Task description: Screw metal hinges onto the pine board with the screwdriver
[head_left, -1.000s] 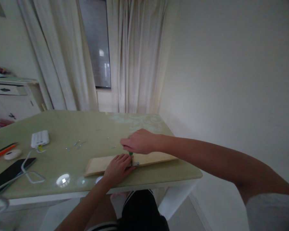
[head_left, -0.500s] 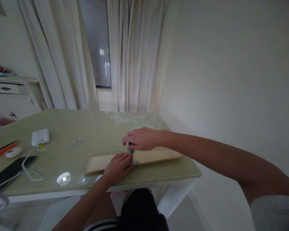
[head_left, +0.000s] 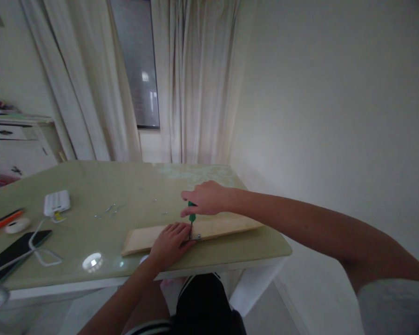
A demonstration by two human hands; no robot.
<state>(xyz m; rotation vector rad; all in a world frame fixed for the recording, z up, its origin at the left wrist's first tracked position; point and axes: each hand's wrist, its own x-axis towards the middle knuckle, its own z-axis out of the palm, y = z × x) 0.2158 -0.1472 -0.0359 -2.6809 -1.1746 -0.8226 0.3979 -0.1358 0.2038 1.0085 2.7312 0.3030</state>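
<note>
A pale wooden board (head_left: 142,237) lies along the front of the table. My left hand (head_left: 170,241) grips it near the middle, fingers over the top and thumb along the near edge. Beside that thumb is a small metal piece (head_left: 197,237), perhaps a bracket or hinge, partly hidden by the hand. In my right hand (head_left: 209,197) is a screwdriver with a green handle (head_left: 192,217), held upright between thumb and fingers. Its shaft points down to the metal piece, close to my left fingertips; the exact contact of the tip is too small to make out.
Several small metal parts, perhaps screws (head_left: 111,208), lie on the green-topped table (head_left: 101,181). To the left are a white box-shaped device (head_left: 57,203), a white cable (head_left: 33,242), a dark phone (head_left: 7,256), a round white object (head_left: 17,225) and an orange item (head_left: 3,222).
My right hand has risen slightly and its fingers have shifted round the screwdriver, so more of the green handle shows. My left hand and the board stay in place.
</note>
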